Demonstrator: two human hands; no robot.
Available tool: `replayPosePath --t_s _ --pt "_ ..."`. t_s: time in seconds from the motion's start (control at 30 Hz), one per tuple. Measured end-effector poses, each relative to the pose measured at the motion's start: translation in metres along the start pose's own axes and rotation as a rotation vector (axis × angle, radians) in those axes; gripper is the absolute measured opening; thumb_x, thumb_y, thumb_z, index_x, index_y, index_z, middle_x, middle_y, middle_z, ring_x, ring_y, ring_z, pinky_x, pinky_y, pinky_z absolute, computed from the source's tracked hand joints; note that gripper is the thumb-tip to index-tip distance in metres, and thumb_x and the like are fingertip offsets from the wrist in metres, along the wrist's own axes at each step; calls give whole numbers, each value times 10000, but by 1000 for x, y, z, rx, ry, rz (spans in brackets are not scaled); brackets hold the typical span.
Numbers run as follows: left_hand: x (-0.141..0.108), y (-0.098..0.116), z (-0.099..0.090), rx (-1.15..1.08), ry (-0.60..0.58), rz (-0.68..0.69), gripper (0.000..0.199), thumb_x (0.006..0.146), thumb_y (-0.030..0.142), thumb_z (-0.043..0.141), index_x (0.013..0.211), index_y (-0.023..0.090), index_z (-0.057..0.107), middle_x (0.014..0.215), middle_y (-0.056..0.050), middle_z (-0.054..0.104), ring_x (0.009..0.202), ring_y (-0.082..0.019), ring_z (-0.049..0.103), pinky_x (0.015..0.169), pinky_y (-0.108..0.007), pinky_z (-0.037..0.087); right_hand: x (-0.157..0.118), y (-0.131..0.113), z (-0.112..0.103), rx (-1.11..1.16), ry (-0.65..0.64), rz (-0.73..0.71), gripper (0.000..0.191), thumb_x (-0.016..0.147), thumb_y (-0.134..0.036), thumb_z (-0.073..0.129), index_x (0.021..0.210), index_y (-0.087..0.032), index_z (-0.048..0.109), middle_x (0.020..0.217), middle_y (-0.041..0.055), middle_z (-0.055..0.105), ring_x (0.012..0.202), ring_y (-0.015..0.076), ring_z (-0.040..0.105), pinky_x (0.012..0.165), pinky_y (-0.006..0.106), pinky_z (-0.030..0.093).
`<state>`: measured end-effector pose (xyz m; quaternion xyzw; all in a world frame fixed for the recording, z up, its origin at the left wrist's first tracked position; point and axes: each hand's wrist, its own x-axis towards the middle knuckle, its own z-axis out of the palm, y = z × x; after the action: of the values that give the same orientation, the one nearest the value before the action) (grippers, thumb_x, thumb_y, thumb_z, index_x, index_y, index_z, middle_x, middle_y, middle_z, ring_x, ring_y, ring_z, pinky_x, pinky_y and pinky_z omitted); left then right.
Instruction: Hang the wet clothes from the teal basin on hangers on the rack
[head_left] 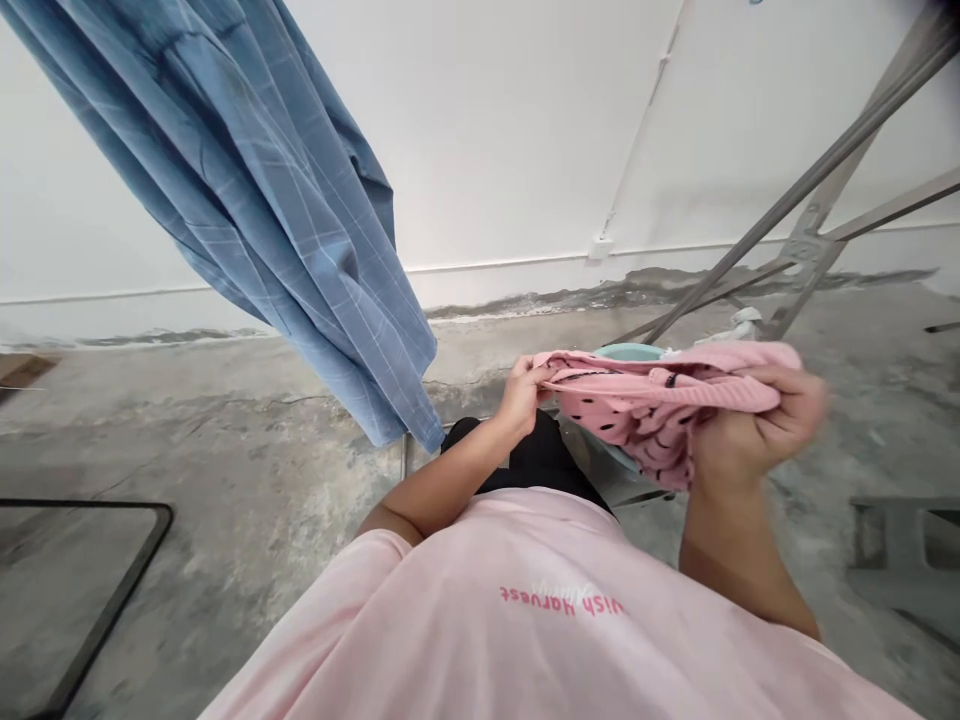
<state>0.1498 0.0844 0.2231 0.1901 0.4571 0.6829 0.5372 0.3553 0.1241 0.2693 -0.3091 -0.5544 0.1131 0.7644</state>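
Stretched between my two hands is a pink garment (622, 405) with black spots; its exact kind does not show. My left hand (523, 392) pinches one end of its edge. My right hand (750, 425) is closed round the bunched other end, slightly blurred. Behind and below the cloth, the rim of a light green basin (630, 352) peeks out, mostly covered. Some white cloth (739, 325) shows beyond the garment.
A blue checked garment (300, 220) hangs at the upper left. Metal frame bars (810, 180) slant across the right side. A dark frame (142, 560) lies low at the left, and a grey plastic object (904, 560) sits at the lower right. The concrete floor (277, 480) meets a white wall (517, 130).
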Motion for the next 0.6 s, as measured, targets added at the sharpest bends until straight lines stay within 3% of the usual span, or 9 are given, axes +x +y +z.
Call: replayPosePath --t_s 0.07,0.17,0.23,0.3,0.37,0.47,0.53,0.6 --pt "10 -8 -15 197 20 24 432 675 227 688 1072 208 517 829 20 590 670 -123 532 642 -240 393 -3 1 8 105 -2 65 156 700 -266 709 710 -168 587 732 -19 590 724 124 568 757 289 438" --pt "18 -14 -31 622 -66 234 603 662 234 729 1236 199 545 976 -40 594 895 -199 570 831 -312 433 -9 0 12 210 -42 142 171 686 -251 738 738 -165 601 739 -19 601 729 115 573 761 272 430" --pt "18 -15 -35 873 -179 385 540 634 189 724 1169 206 649 1067 -67 599 1070 -254 543 969 -349 398 -11 -4 13 226 -80 156 172 697 -255 743 764 -169 610 753 -18 602 728 111 571 757 265 429" --pt "15 -15 -33 970 -350 379 351 651 172 684 997 205 727 995 -53 639 1040 -256 561 966 -345 399 -11 -8 14 231 -127 164 170 714 -249 748 787 -171 616 786 -15 604 748 104 575 757 250 432" --pt "10 -12 -29 810 -452 219 128 693 221 673 803 178 721 796 -26 645 838 -212 593 849 -317 438 -5 -7 13 216 -162 161 182 726 -243 752 842 -177 628 850 -6 615 788 103 587 764 239 442" --pt "-1 3 -20 163 -322 7 175 660 283 755 745 154 673 717 -17 661 701 -170 613 758 -293 474 13 9 3 155 -157 156 288 728 -276 757 974 -200 626 922 5 623 817 111 596 756 240 455" --pt "-10 24 -13 -204 -229 9 220 627 250 799 771 148 667 748 -23 695 708 -159 643 753 -275 497 30 26 -9 69 -183 162 310 737 -317 748 998 -207 620 926 11 625 821 124 599 758 257 466" --pt "-21 45 -8 -364 -216 77 212 641 220 809 783 148 670 748 -18 705 694 -150 654 741 -263 510 45 42 -19 -107 -310 158 250 771 -373 700 943 -203 635 914 24 633 824 145 603 759 287 483"
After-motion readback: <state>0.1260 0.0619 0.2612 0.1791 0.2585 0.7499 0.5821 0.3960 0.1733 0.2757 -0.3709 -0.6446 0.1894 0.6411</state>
